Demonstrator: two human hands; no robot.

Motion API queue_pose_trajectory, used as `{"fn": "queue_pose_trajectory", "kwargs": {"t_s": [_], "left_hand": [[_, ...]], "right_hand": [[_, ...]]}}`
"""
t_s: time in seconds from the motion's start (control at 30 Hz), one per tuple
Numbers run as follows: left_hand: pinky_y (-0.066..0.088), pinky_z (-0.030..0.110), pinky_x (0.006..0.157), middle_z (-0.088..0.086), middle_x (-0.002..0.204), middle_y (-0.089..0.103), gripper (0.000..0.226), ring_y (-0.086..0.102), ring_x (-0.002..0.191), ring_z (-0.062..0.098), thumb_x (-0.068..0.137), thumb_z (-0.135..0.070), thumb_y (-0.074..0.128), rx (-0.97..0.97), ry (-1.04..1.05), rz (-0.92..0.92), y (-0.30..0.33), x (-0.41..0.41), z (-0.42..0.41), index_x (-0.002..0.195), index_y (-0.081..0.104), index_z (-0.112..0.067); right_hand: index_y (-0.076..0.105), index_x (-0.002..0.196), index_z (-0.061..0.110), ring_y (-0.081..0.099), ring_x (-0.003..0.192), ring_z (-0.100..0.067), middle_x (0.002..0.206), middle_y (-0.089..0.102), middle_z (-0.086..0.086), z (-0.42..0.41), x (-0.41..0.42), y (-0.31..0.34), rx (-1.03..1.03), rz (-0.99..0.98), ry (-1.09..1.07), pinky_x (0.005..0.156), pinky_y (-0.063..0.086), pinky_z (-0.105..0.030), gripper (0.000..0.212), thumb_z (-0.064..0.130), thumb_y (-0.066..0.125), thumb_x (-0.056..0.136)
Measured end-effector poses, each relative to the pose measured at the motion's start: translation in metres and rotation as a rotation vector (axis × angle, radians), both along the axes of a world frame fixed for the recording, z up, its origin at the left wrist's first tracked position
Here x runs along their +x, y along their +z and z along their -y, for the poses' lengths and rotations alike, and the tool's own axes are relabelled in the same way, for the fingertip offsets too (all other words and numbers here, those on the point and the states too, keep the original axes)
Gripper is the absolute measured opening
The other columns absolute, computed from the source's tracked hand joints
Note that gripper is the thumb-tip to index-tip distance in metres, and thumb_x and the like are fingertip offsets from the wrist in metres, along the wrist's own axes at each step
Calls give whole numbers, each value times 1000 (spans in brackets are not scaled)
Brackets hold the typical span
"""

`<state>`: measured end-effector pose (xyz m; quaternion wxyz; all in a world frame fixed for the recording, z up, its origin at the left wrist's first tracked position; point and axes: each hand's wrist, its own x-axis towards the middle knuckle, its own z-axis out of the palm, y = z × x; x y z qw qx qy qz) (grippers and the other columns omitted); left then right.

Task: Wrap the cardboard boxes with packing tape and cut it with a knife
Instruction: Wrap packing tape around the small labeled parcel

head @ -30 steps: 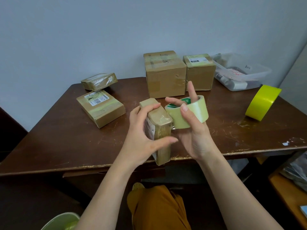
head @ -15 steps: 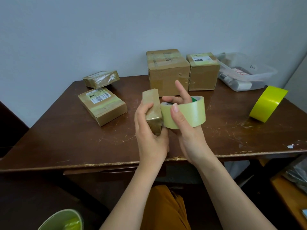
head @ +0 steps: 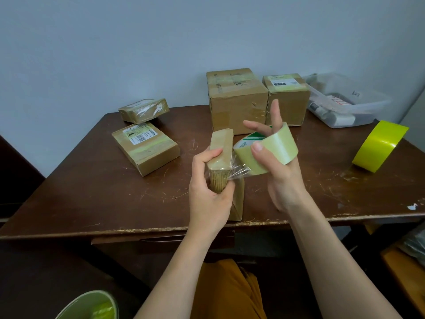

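pale blue-grey wall behind, dark scratched wooden table (head: 92, 192) below: that is the setting for a wrap under way at frame centre.

left hand (head: 208, 194) clasps a small box (head: 220, 162), fingers curled round its left face and thumb on the near side, holding it above the near table edge. the box stands on end, long axis running up and away from the viewer, a narrow cardboard block already glossy with tape. just right of it, the right hand (head: 279, 171) carries the tape roll (head: 266, 149): thumb pressed on the outer band, other fingers threaded through the core and sticking up straight. a short, wrinkled clear strip bridges roll and box, stuck to the box's right face near its lower end.

so the roll lies directly right of the box, nearly touching, strip taut between them. my judgement: the next move turns on carrying the roll round the box's short girth, across its long axis, while the left hand turns or steadies it. no knife shows in view.

further out, cardboard everywhere: two flat labelled parcels (head: 145, 147) at centre left, two squarer boxes (head: 238, 101) at upper centre against the wall, all matte brown with shiny tape bands. a clear plastic bin (head: 349, 104) sits upper right, and a bright yellow roll (head: 379, 146) stands on edge at the right.
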<state>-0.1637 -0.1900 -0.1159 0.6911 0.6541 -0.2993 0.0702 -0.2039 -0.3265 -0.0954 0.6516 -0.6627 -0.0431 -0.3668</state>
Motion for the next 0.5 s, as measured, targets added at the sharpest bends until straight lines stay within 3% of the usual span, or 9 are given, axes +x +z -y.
{"fn": "queue_pose_trajectory", "kwargs": {"t_s": [0.1, 0.17, 0.4, 0.5], "left_hand": [[48, 11, 84, -26, 113, 57, 62, 58, 110, 2, 78, 8, 69, 17, -9, 15, 0, 2, -5, 120, 51, -34], [50, 13, 83, -27, 110, 55, 60, 59, 107, 3, 79, 3, 66, 1, -5, -20, -3, 5, -13, 118, 50, -39], [53, 19, 81, -24, 113, 55, 58, 59, 108, 3, 86, -1, 70, 12, -43, -61, -1, 10, -18, 120, 46, -41], [56, 25, 82, -20, 115, 55, 57, 60, 109, 8, 82, -9, 76, 11, -59, -60, 1, 8, -15, 120, 46, -40]], "right_hand": [[18, 153, 48, 62, 108, -16, 136, 59, 9, 15, 0, 7, -130, -42, -63, 91, 54, -35, 92, 61, 71, 80], [18, 155, 42, 63, 105, -16, 132, 61, 7, 35, -2, 10, -56, -17, -156, 90, 55, -46, 98, 63, 73, 76], [3, 158, 34, 64, 104, -11, 129, 60, 0, 46, 0, 21, -87, -33, -217, 82, 55, -30, 113, 52, 79, 76], [2, 158, 33, 66, 105, -16, 131, 59, -1, 42, -1, 17, -49, -19, -152, 89, 56, -37, 114, 32, 82, 77]]}}
